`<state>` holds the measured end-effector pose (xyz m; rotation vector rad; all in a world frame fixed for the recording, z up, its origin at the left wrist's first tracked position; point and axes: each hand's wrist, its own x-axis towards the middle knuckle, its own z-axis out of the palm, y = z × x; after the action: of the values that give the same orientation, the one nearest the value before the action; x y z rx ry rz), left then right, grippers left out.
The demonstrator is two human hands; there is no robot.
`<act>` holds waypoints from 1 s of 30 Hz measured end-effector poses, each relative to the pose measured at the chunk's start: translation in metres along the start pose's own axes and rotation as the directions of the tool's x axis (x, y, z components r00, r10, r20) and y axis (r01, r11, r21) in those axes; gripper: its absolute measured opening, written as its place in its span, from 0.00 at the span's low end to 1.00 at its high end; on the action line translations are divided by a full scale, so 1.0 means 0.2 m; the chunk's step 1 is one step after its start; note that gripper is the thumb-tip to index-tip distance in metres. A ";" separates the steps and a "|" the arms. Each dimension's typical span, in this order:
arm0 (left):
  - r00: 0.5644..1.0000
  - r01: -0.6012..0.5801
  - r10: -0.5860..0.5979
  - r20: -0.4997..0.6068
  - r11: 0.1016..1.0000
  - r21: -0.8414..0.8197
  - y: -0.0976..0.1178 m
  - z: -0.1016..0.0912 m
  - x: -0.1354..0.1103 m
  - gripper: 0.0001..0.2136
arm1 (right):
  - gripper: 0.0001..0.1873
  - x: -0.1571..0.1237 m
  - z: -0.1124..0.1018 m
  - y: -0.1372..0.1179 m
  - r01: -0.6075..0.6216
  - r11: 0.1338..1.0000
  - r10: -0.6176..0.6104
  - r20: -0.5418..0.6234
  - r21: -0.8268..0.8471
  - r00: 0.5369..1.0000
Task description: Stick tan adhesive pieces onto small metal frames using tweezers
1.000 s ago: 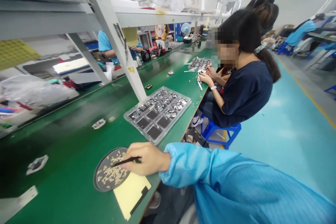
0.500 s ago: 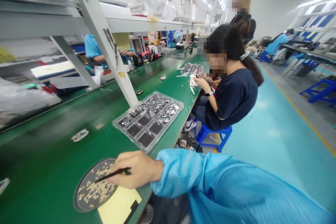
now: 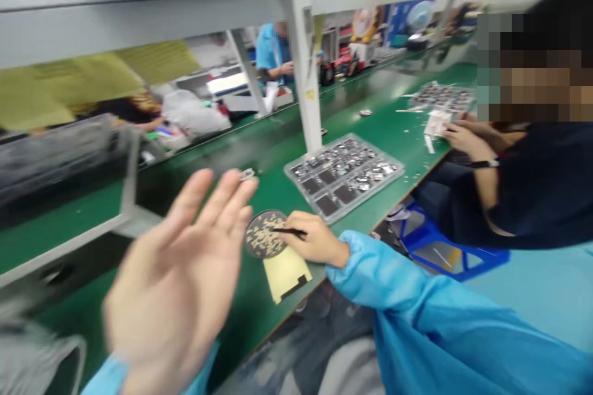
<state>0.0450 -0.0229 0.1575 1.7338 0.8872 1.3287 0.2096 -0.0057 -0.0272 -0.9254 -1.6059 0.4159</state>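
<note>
My right hand (image 3: pixel 312 237) is closed around dark tweezers (image 3: pixel 291 231), whose tip points over a round grey dish (image 3: pixel 252 245). Many small beige pieces (image 3: pixel 266 228) lie scattered in that dish. Under the hand, on the bench, rests a yellow sheet (image 3: pixel 282 278) with a black strip along its edge. Close to the camera my left hand (image 3: pixel 180 271) is raised, palm up and fingers stretched out, with nothing in it. Beyond its fingertips lies a small whitish part (image 3: pixel 247 174).
A clear compartment tray (image 3: pixel 343 176) of small metallic parts stands past the dish by a shelf post (image 3: pixel 303 55). To the right, a co-worker's hands (image 3: pixel 466 136) handle white strips. Another person (image 3: pixel 273 55) sits across the green bench (image 3: pixel 393 129).
My view has swung to the left and shifts the scene rightward. My left hand has come into view, open. My right hand still has the tweezers over the dish.
</note>
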 end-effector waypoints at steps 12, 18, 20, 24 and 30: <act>0.940 0.306 -0.330 0.086 0.705 -0.640 -0.11 0.11 -0.01 0.11 | 0.08 -0.01 -0.01 -0.04 -0.085 0.996 0.083 0.054 0.040 0.995; 0.993 0.019 -0.075 -0.090 0.858 -0.513 -0.18 0.15 -0.02 0.22 | 0.08 -0.01 -0.03 -0.04 -0.078 0.995 0.073 0.084 0.060 0.994; 0.994 -0.026 -0.027 -0.103 0.876 -0.482 -0.18 0.16 -0.03 0.21 | 0.09 -0.01 -0.03 -0.04 -0.077 0.995 0.072 0.092 0.061 0.993; 0.995 -0.045 -0.001 -0.097 0.884 -0.466 -0.17 0.18 -0.06 0.19 | 0.09 -0.01 -0.03 -0.05 -0.071 0.996 0.066 0.091 0.052 0.994; 0.966 -0.195 0.145 -0.216 0.952 -0.234 -0.35 0.08 0.12 0.17 | 0.07 -0.01 -0.03 -0.05 -0.082 0.996 0.080 0.074 0.026 0.994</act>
<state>0.0605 0.0274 0.1032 1.5251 0.6485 1.6740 0.2121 -0.0145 -0.0207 -0.9652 -1.6275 0.5340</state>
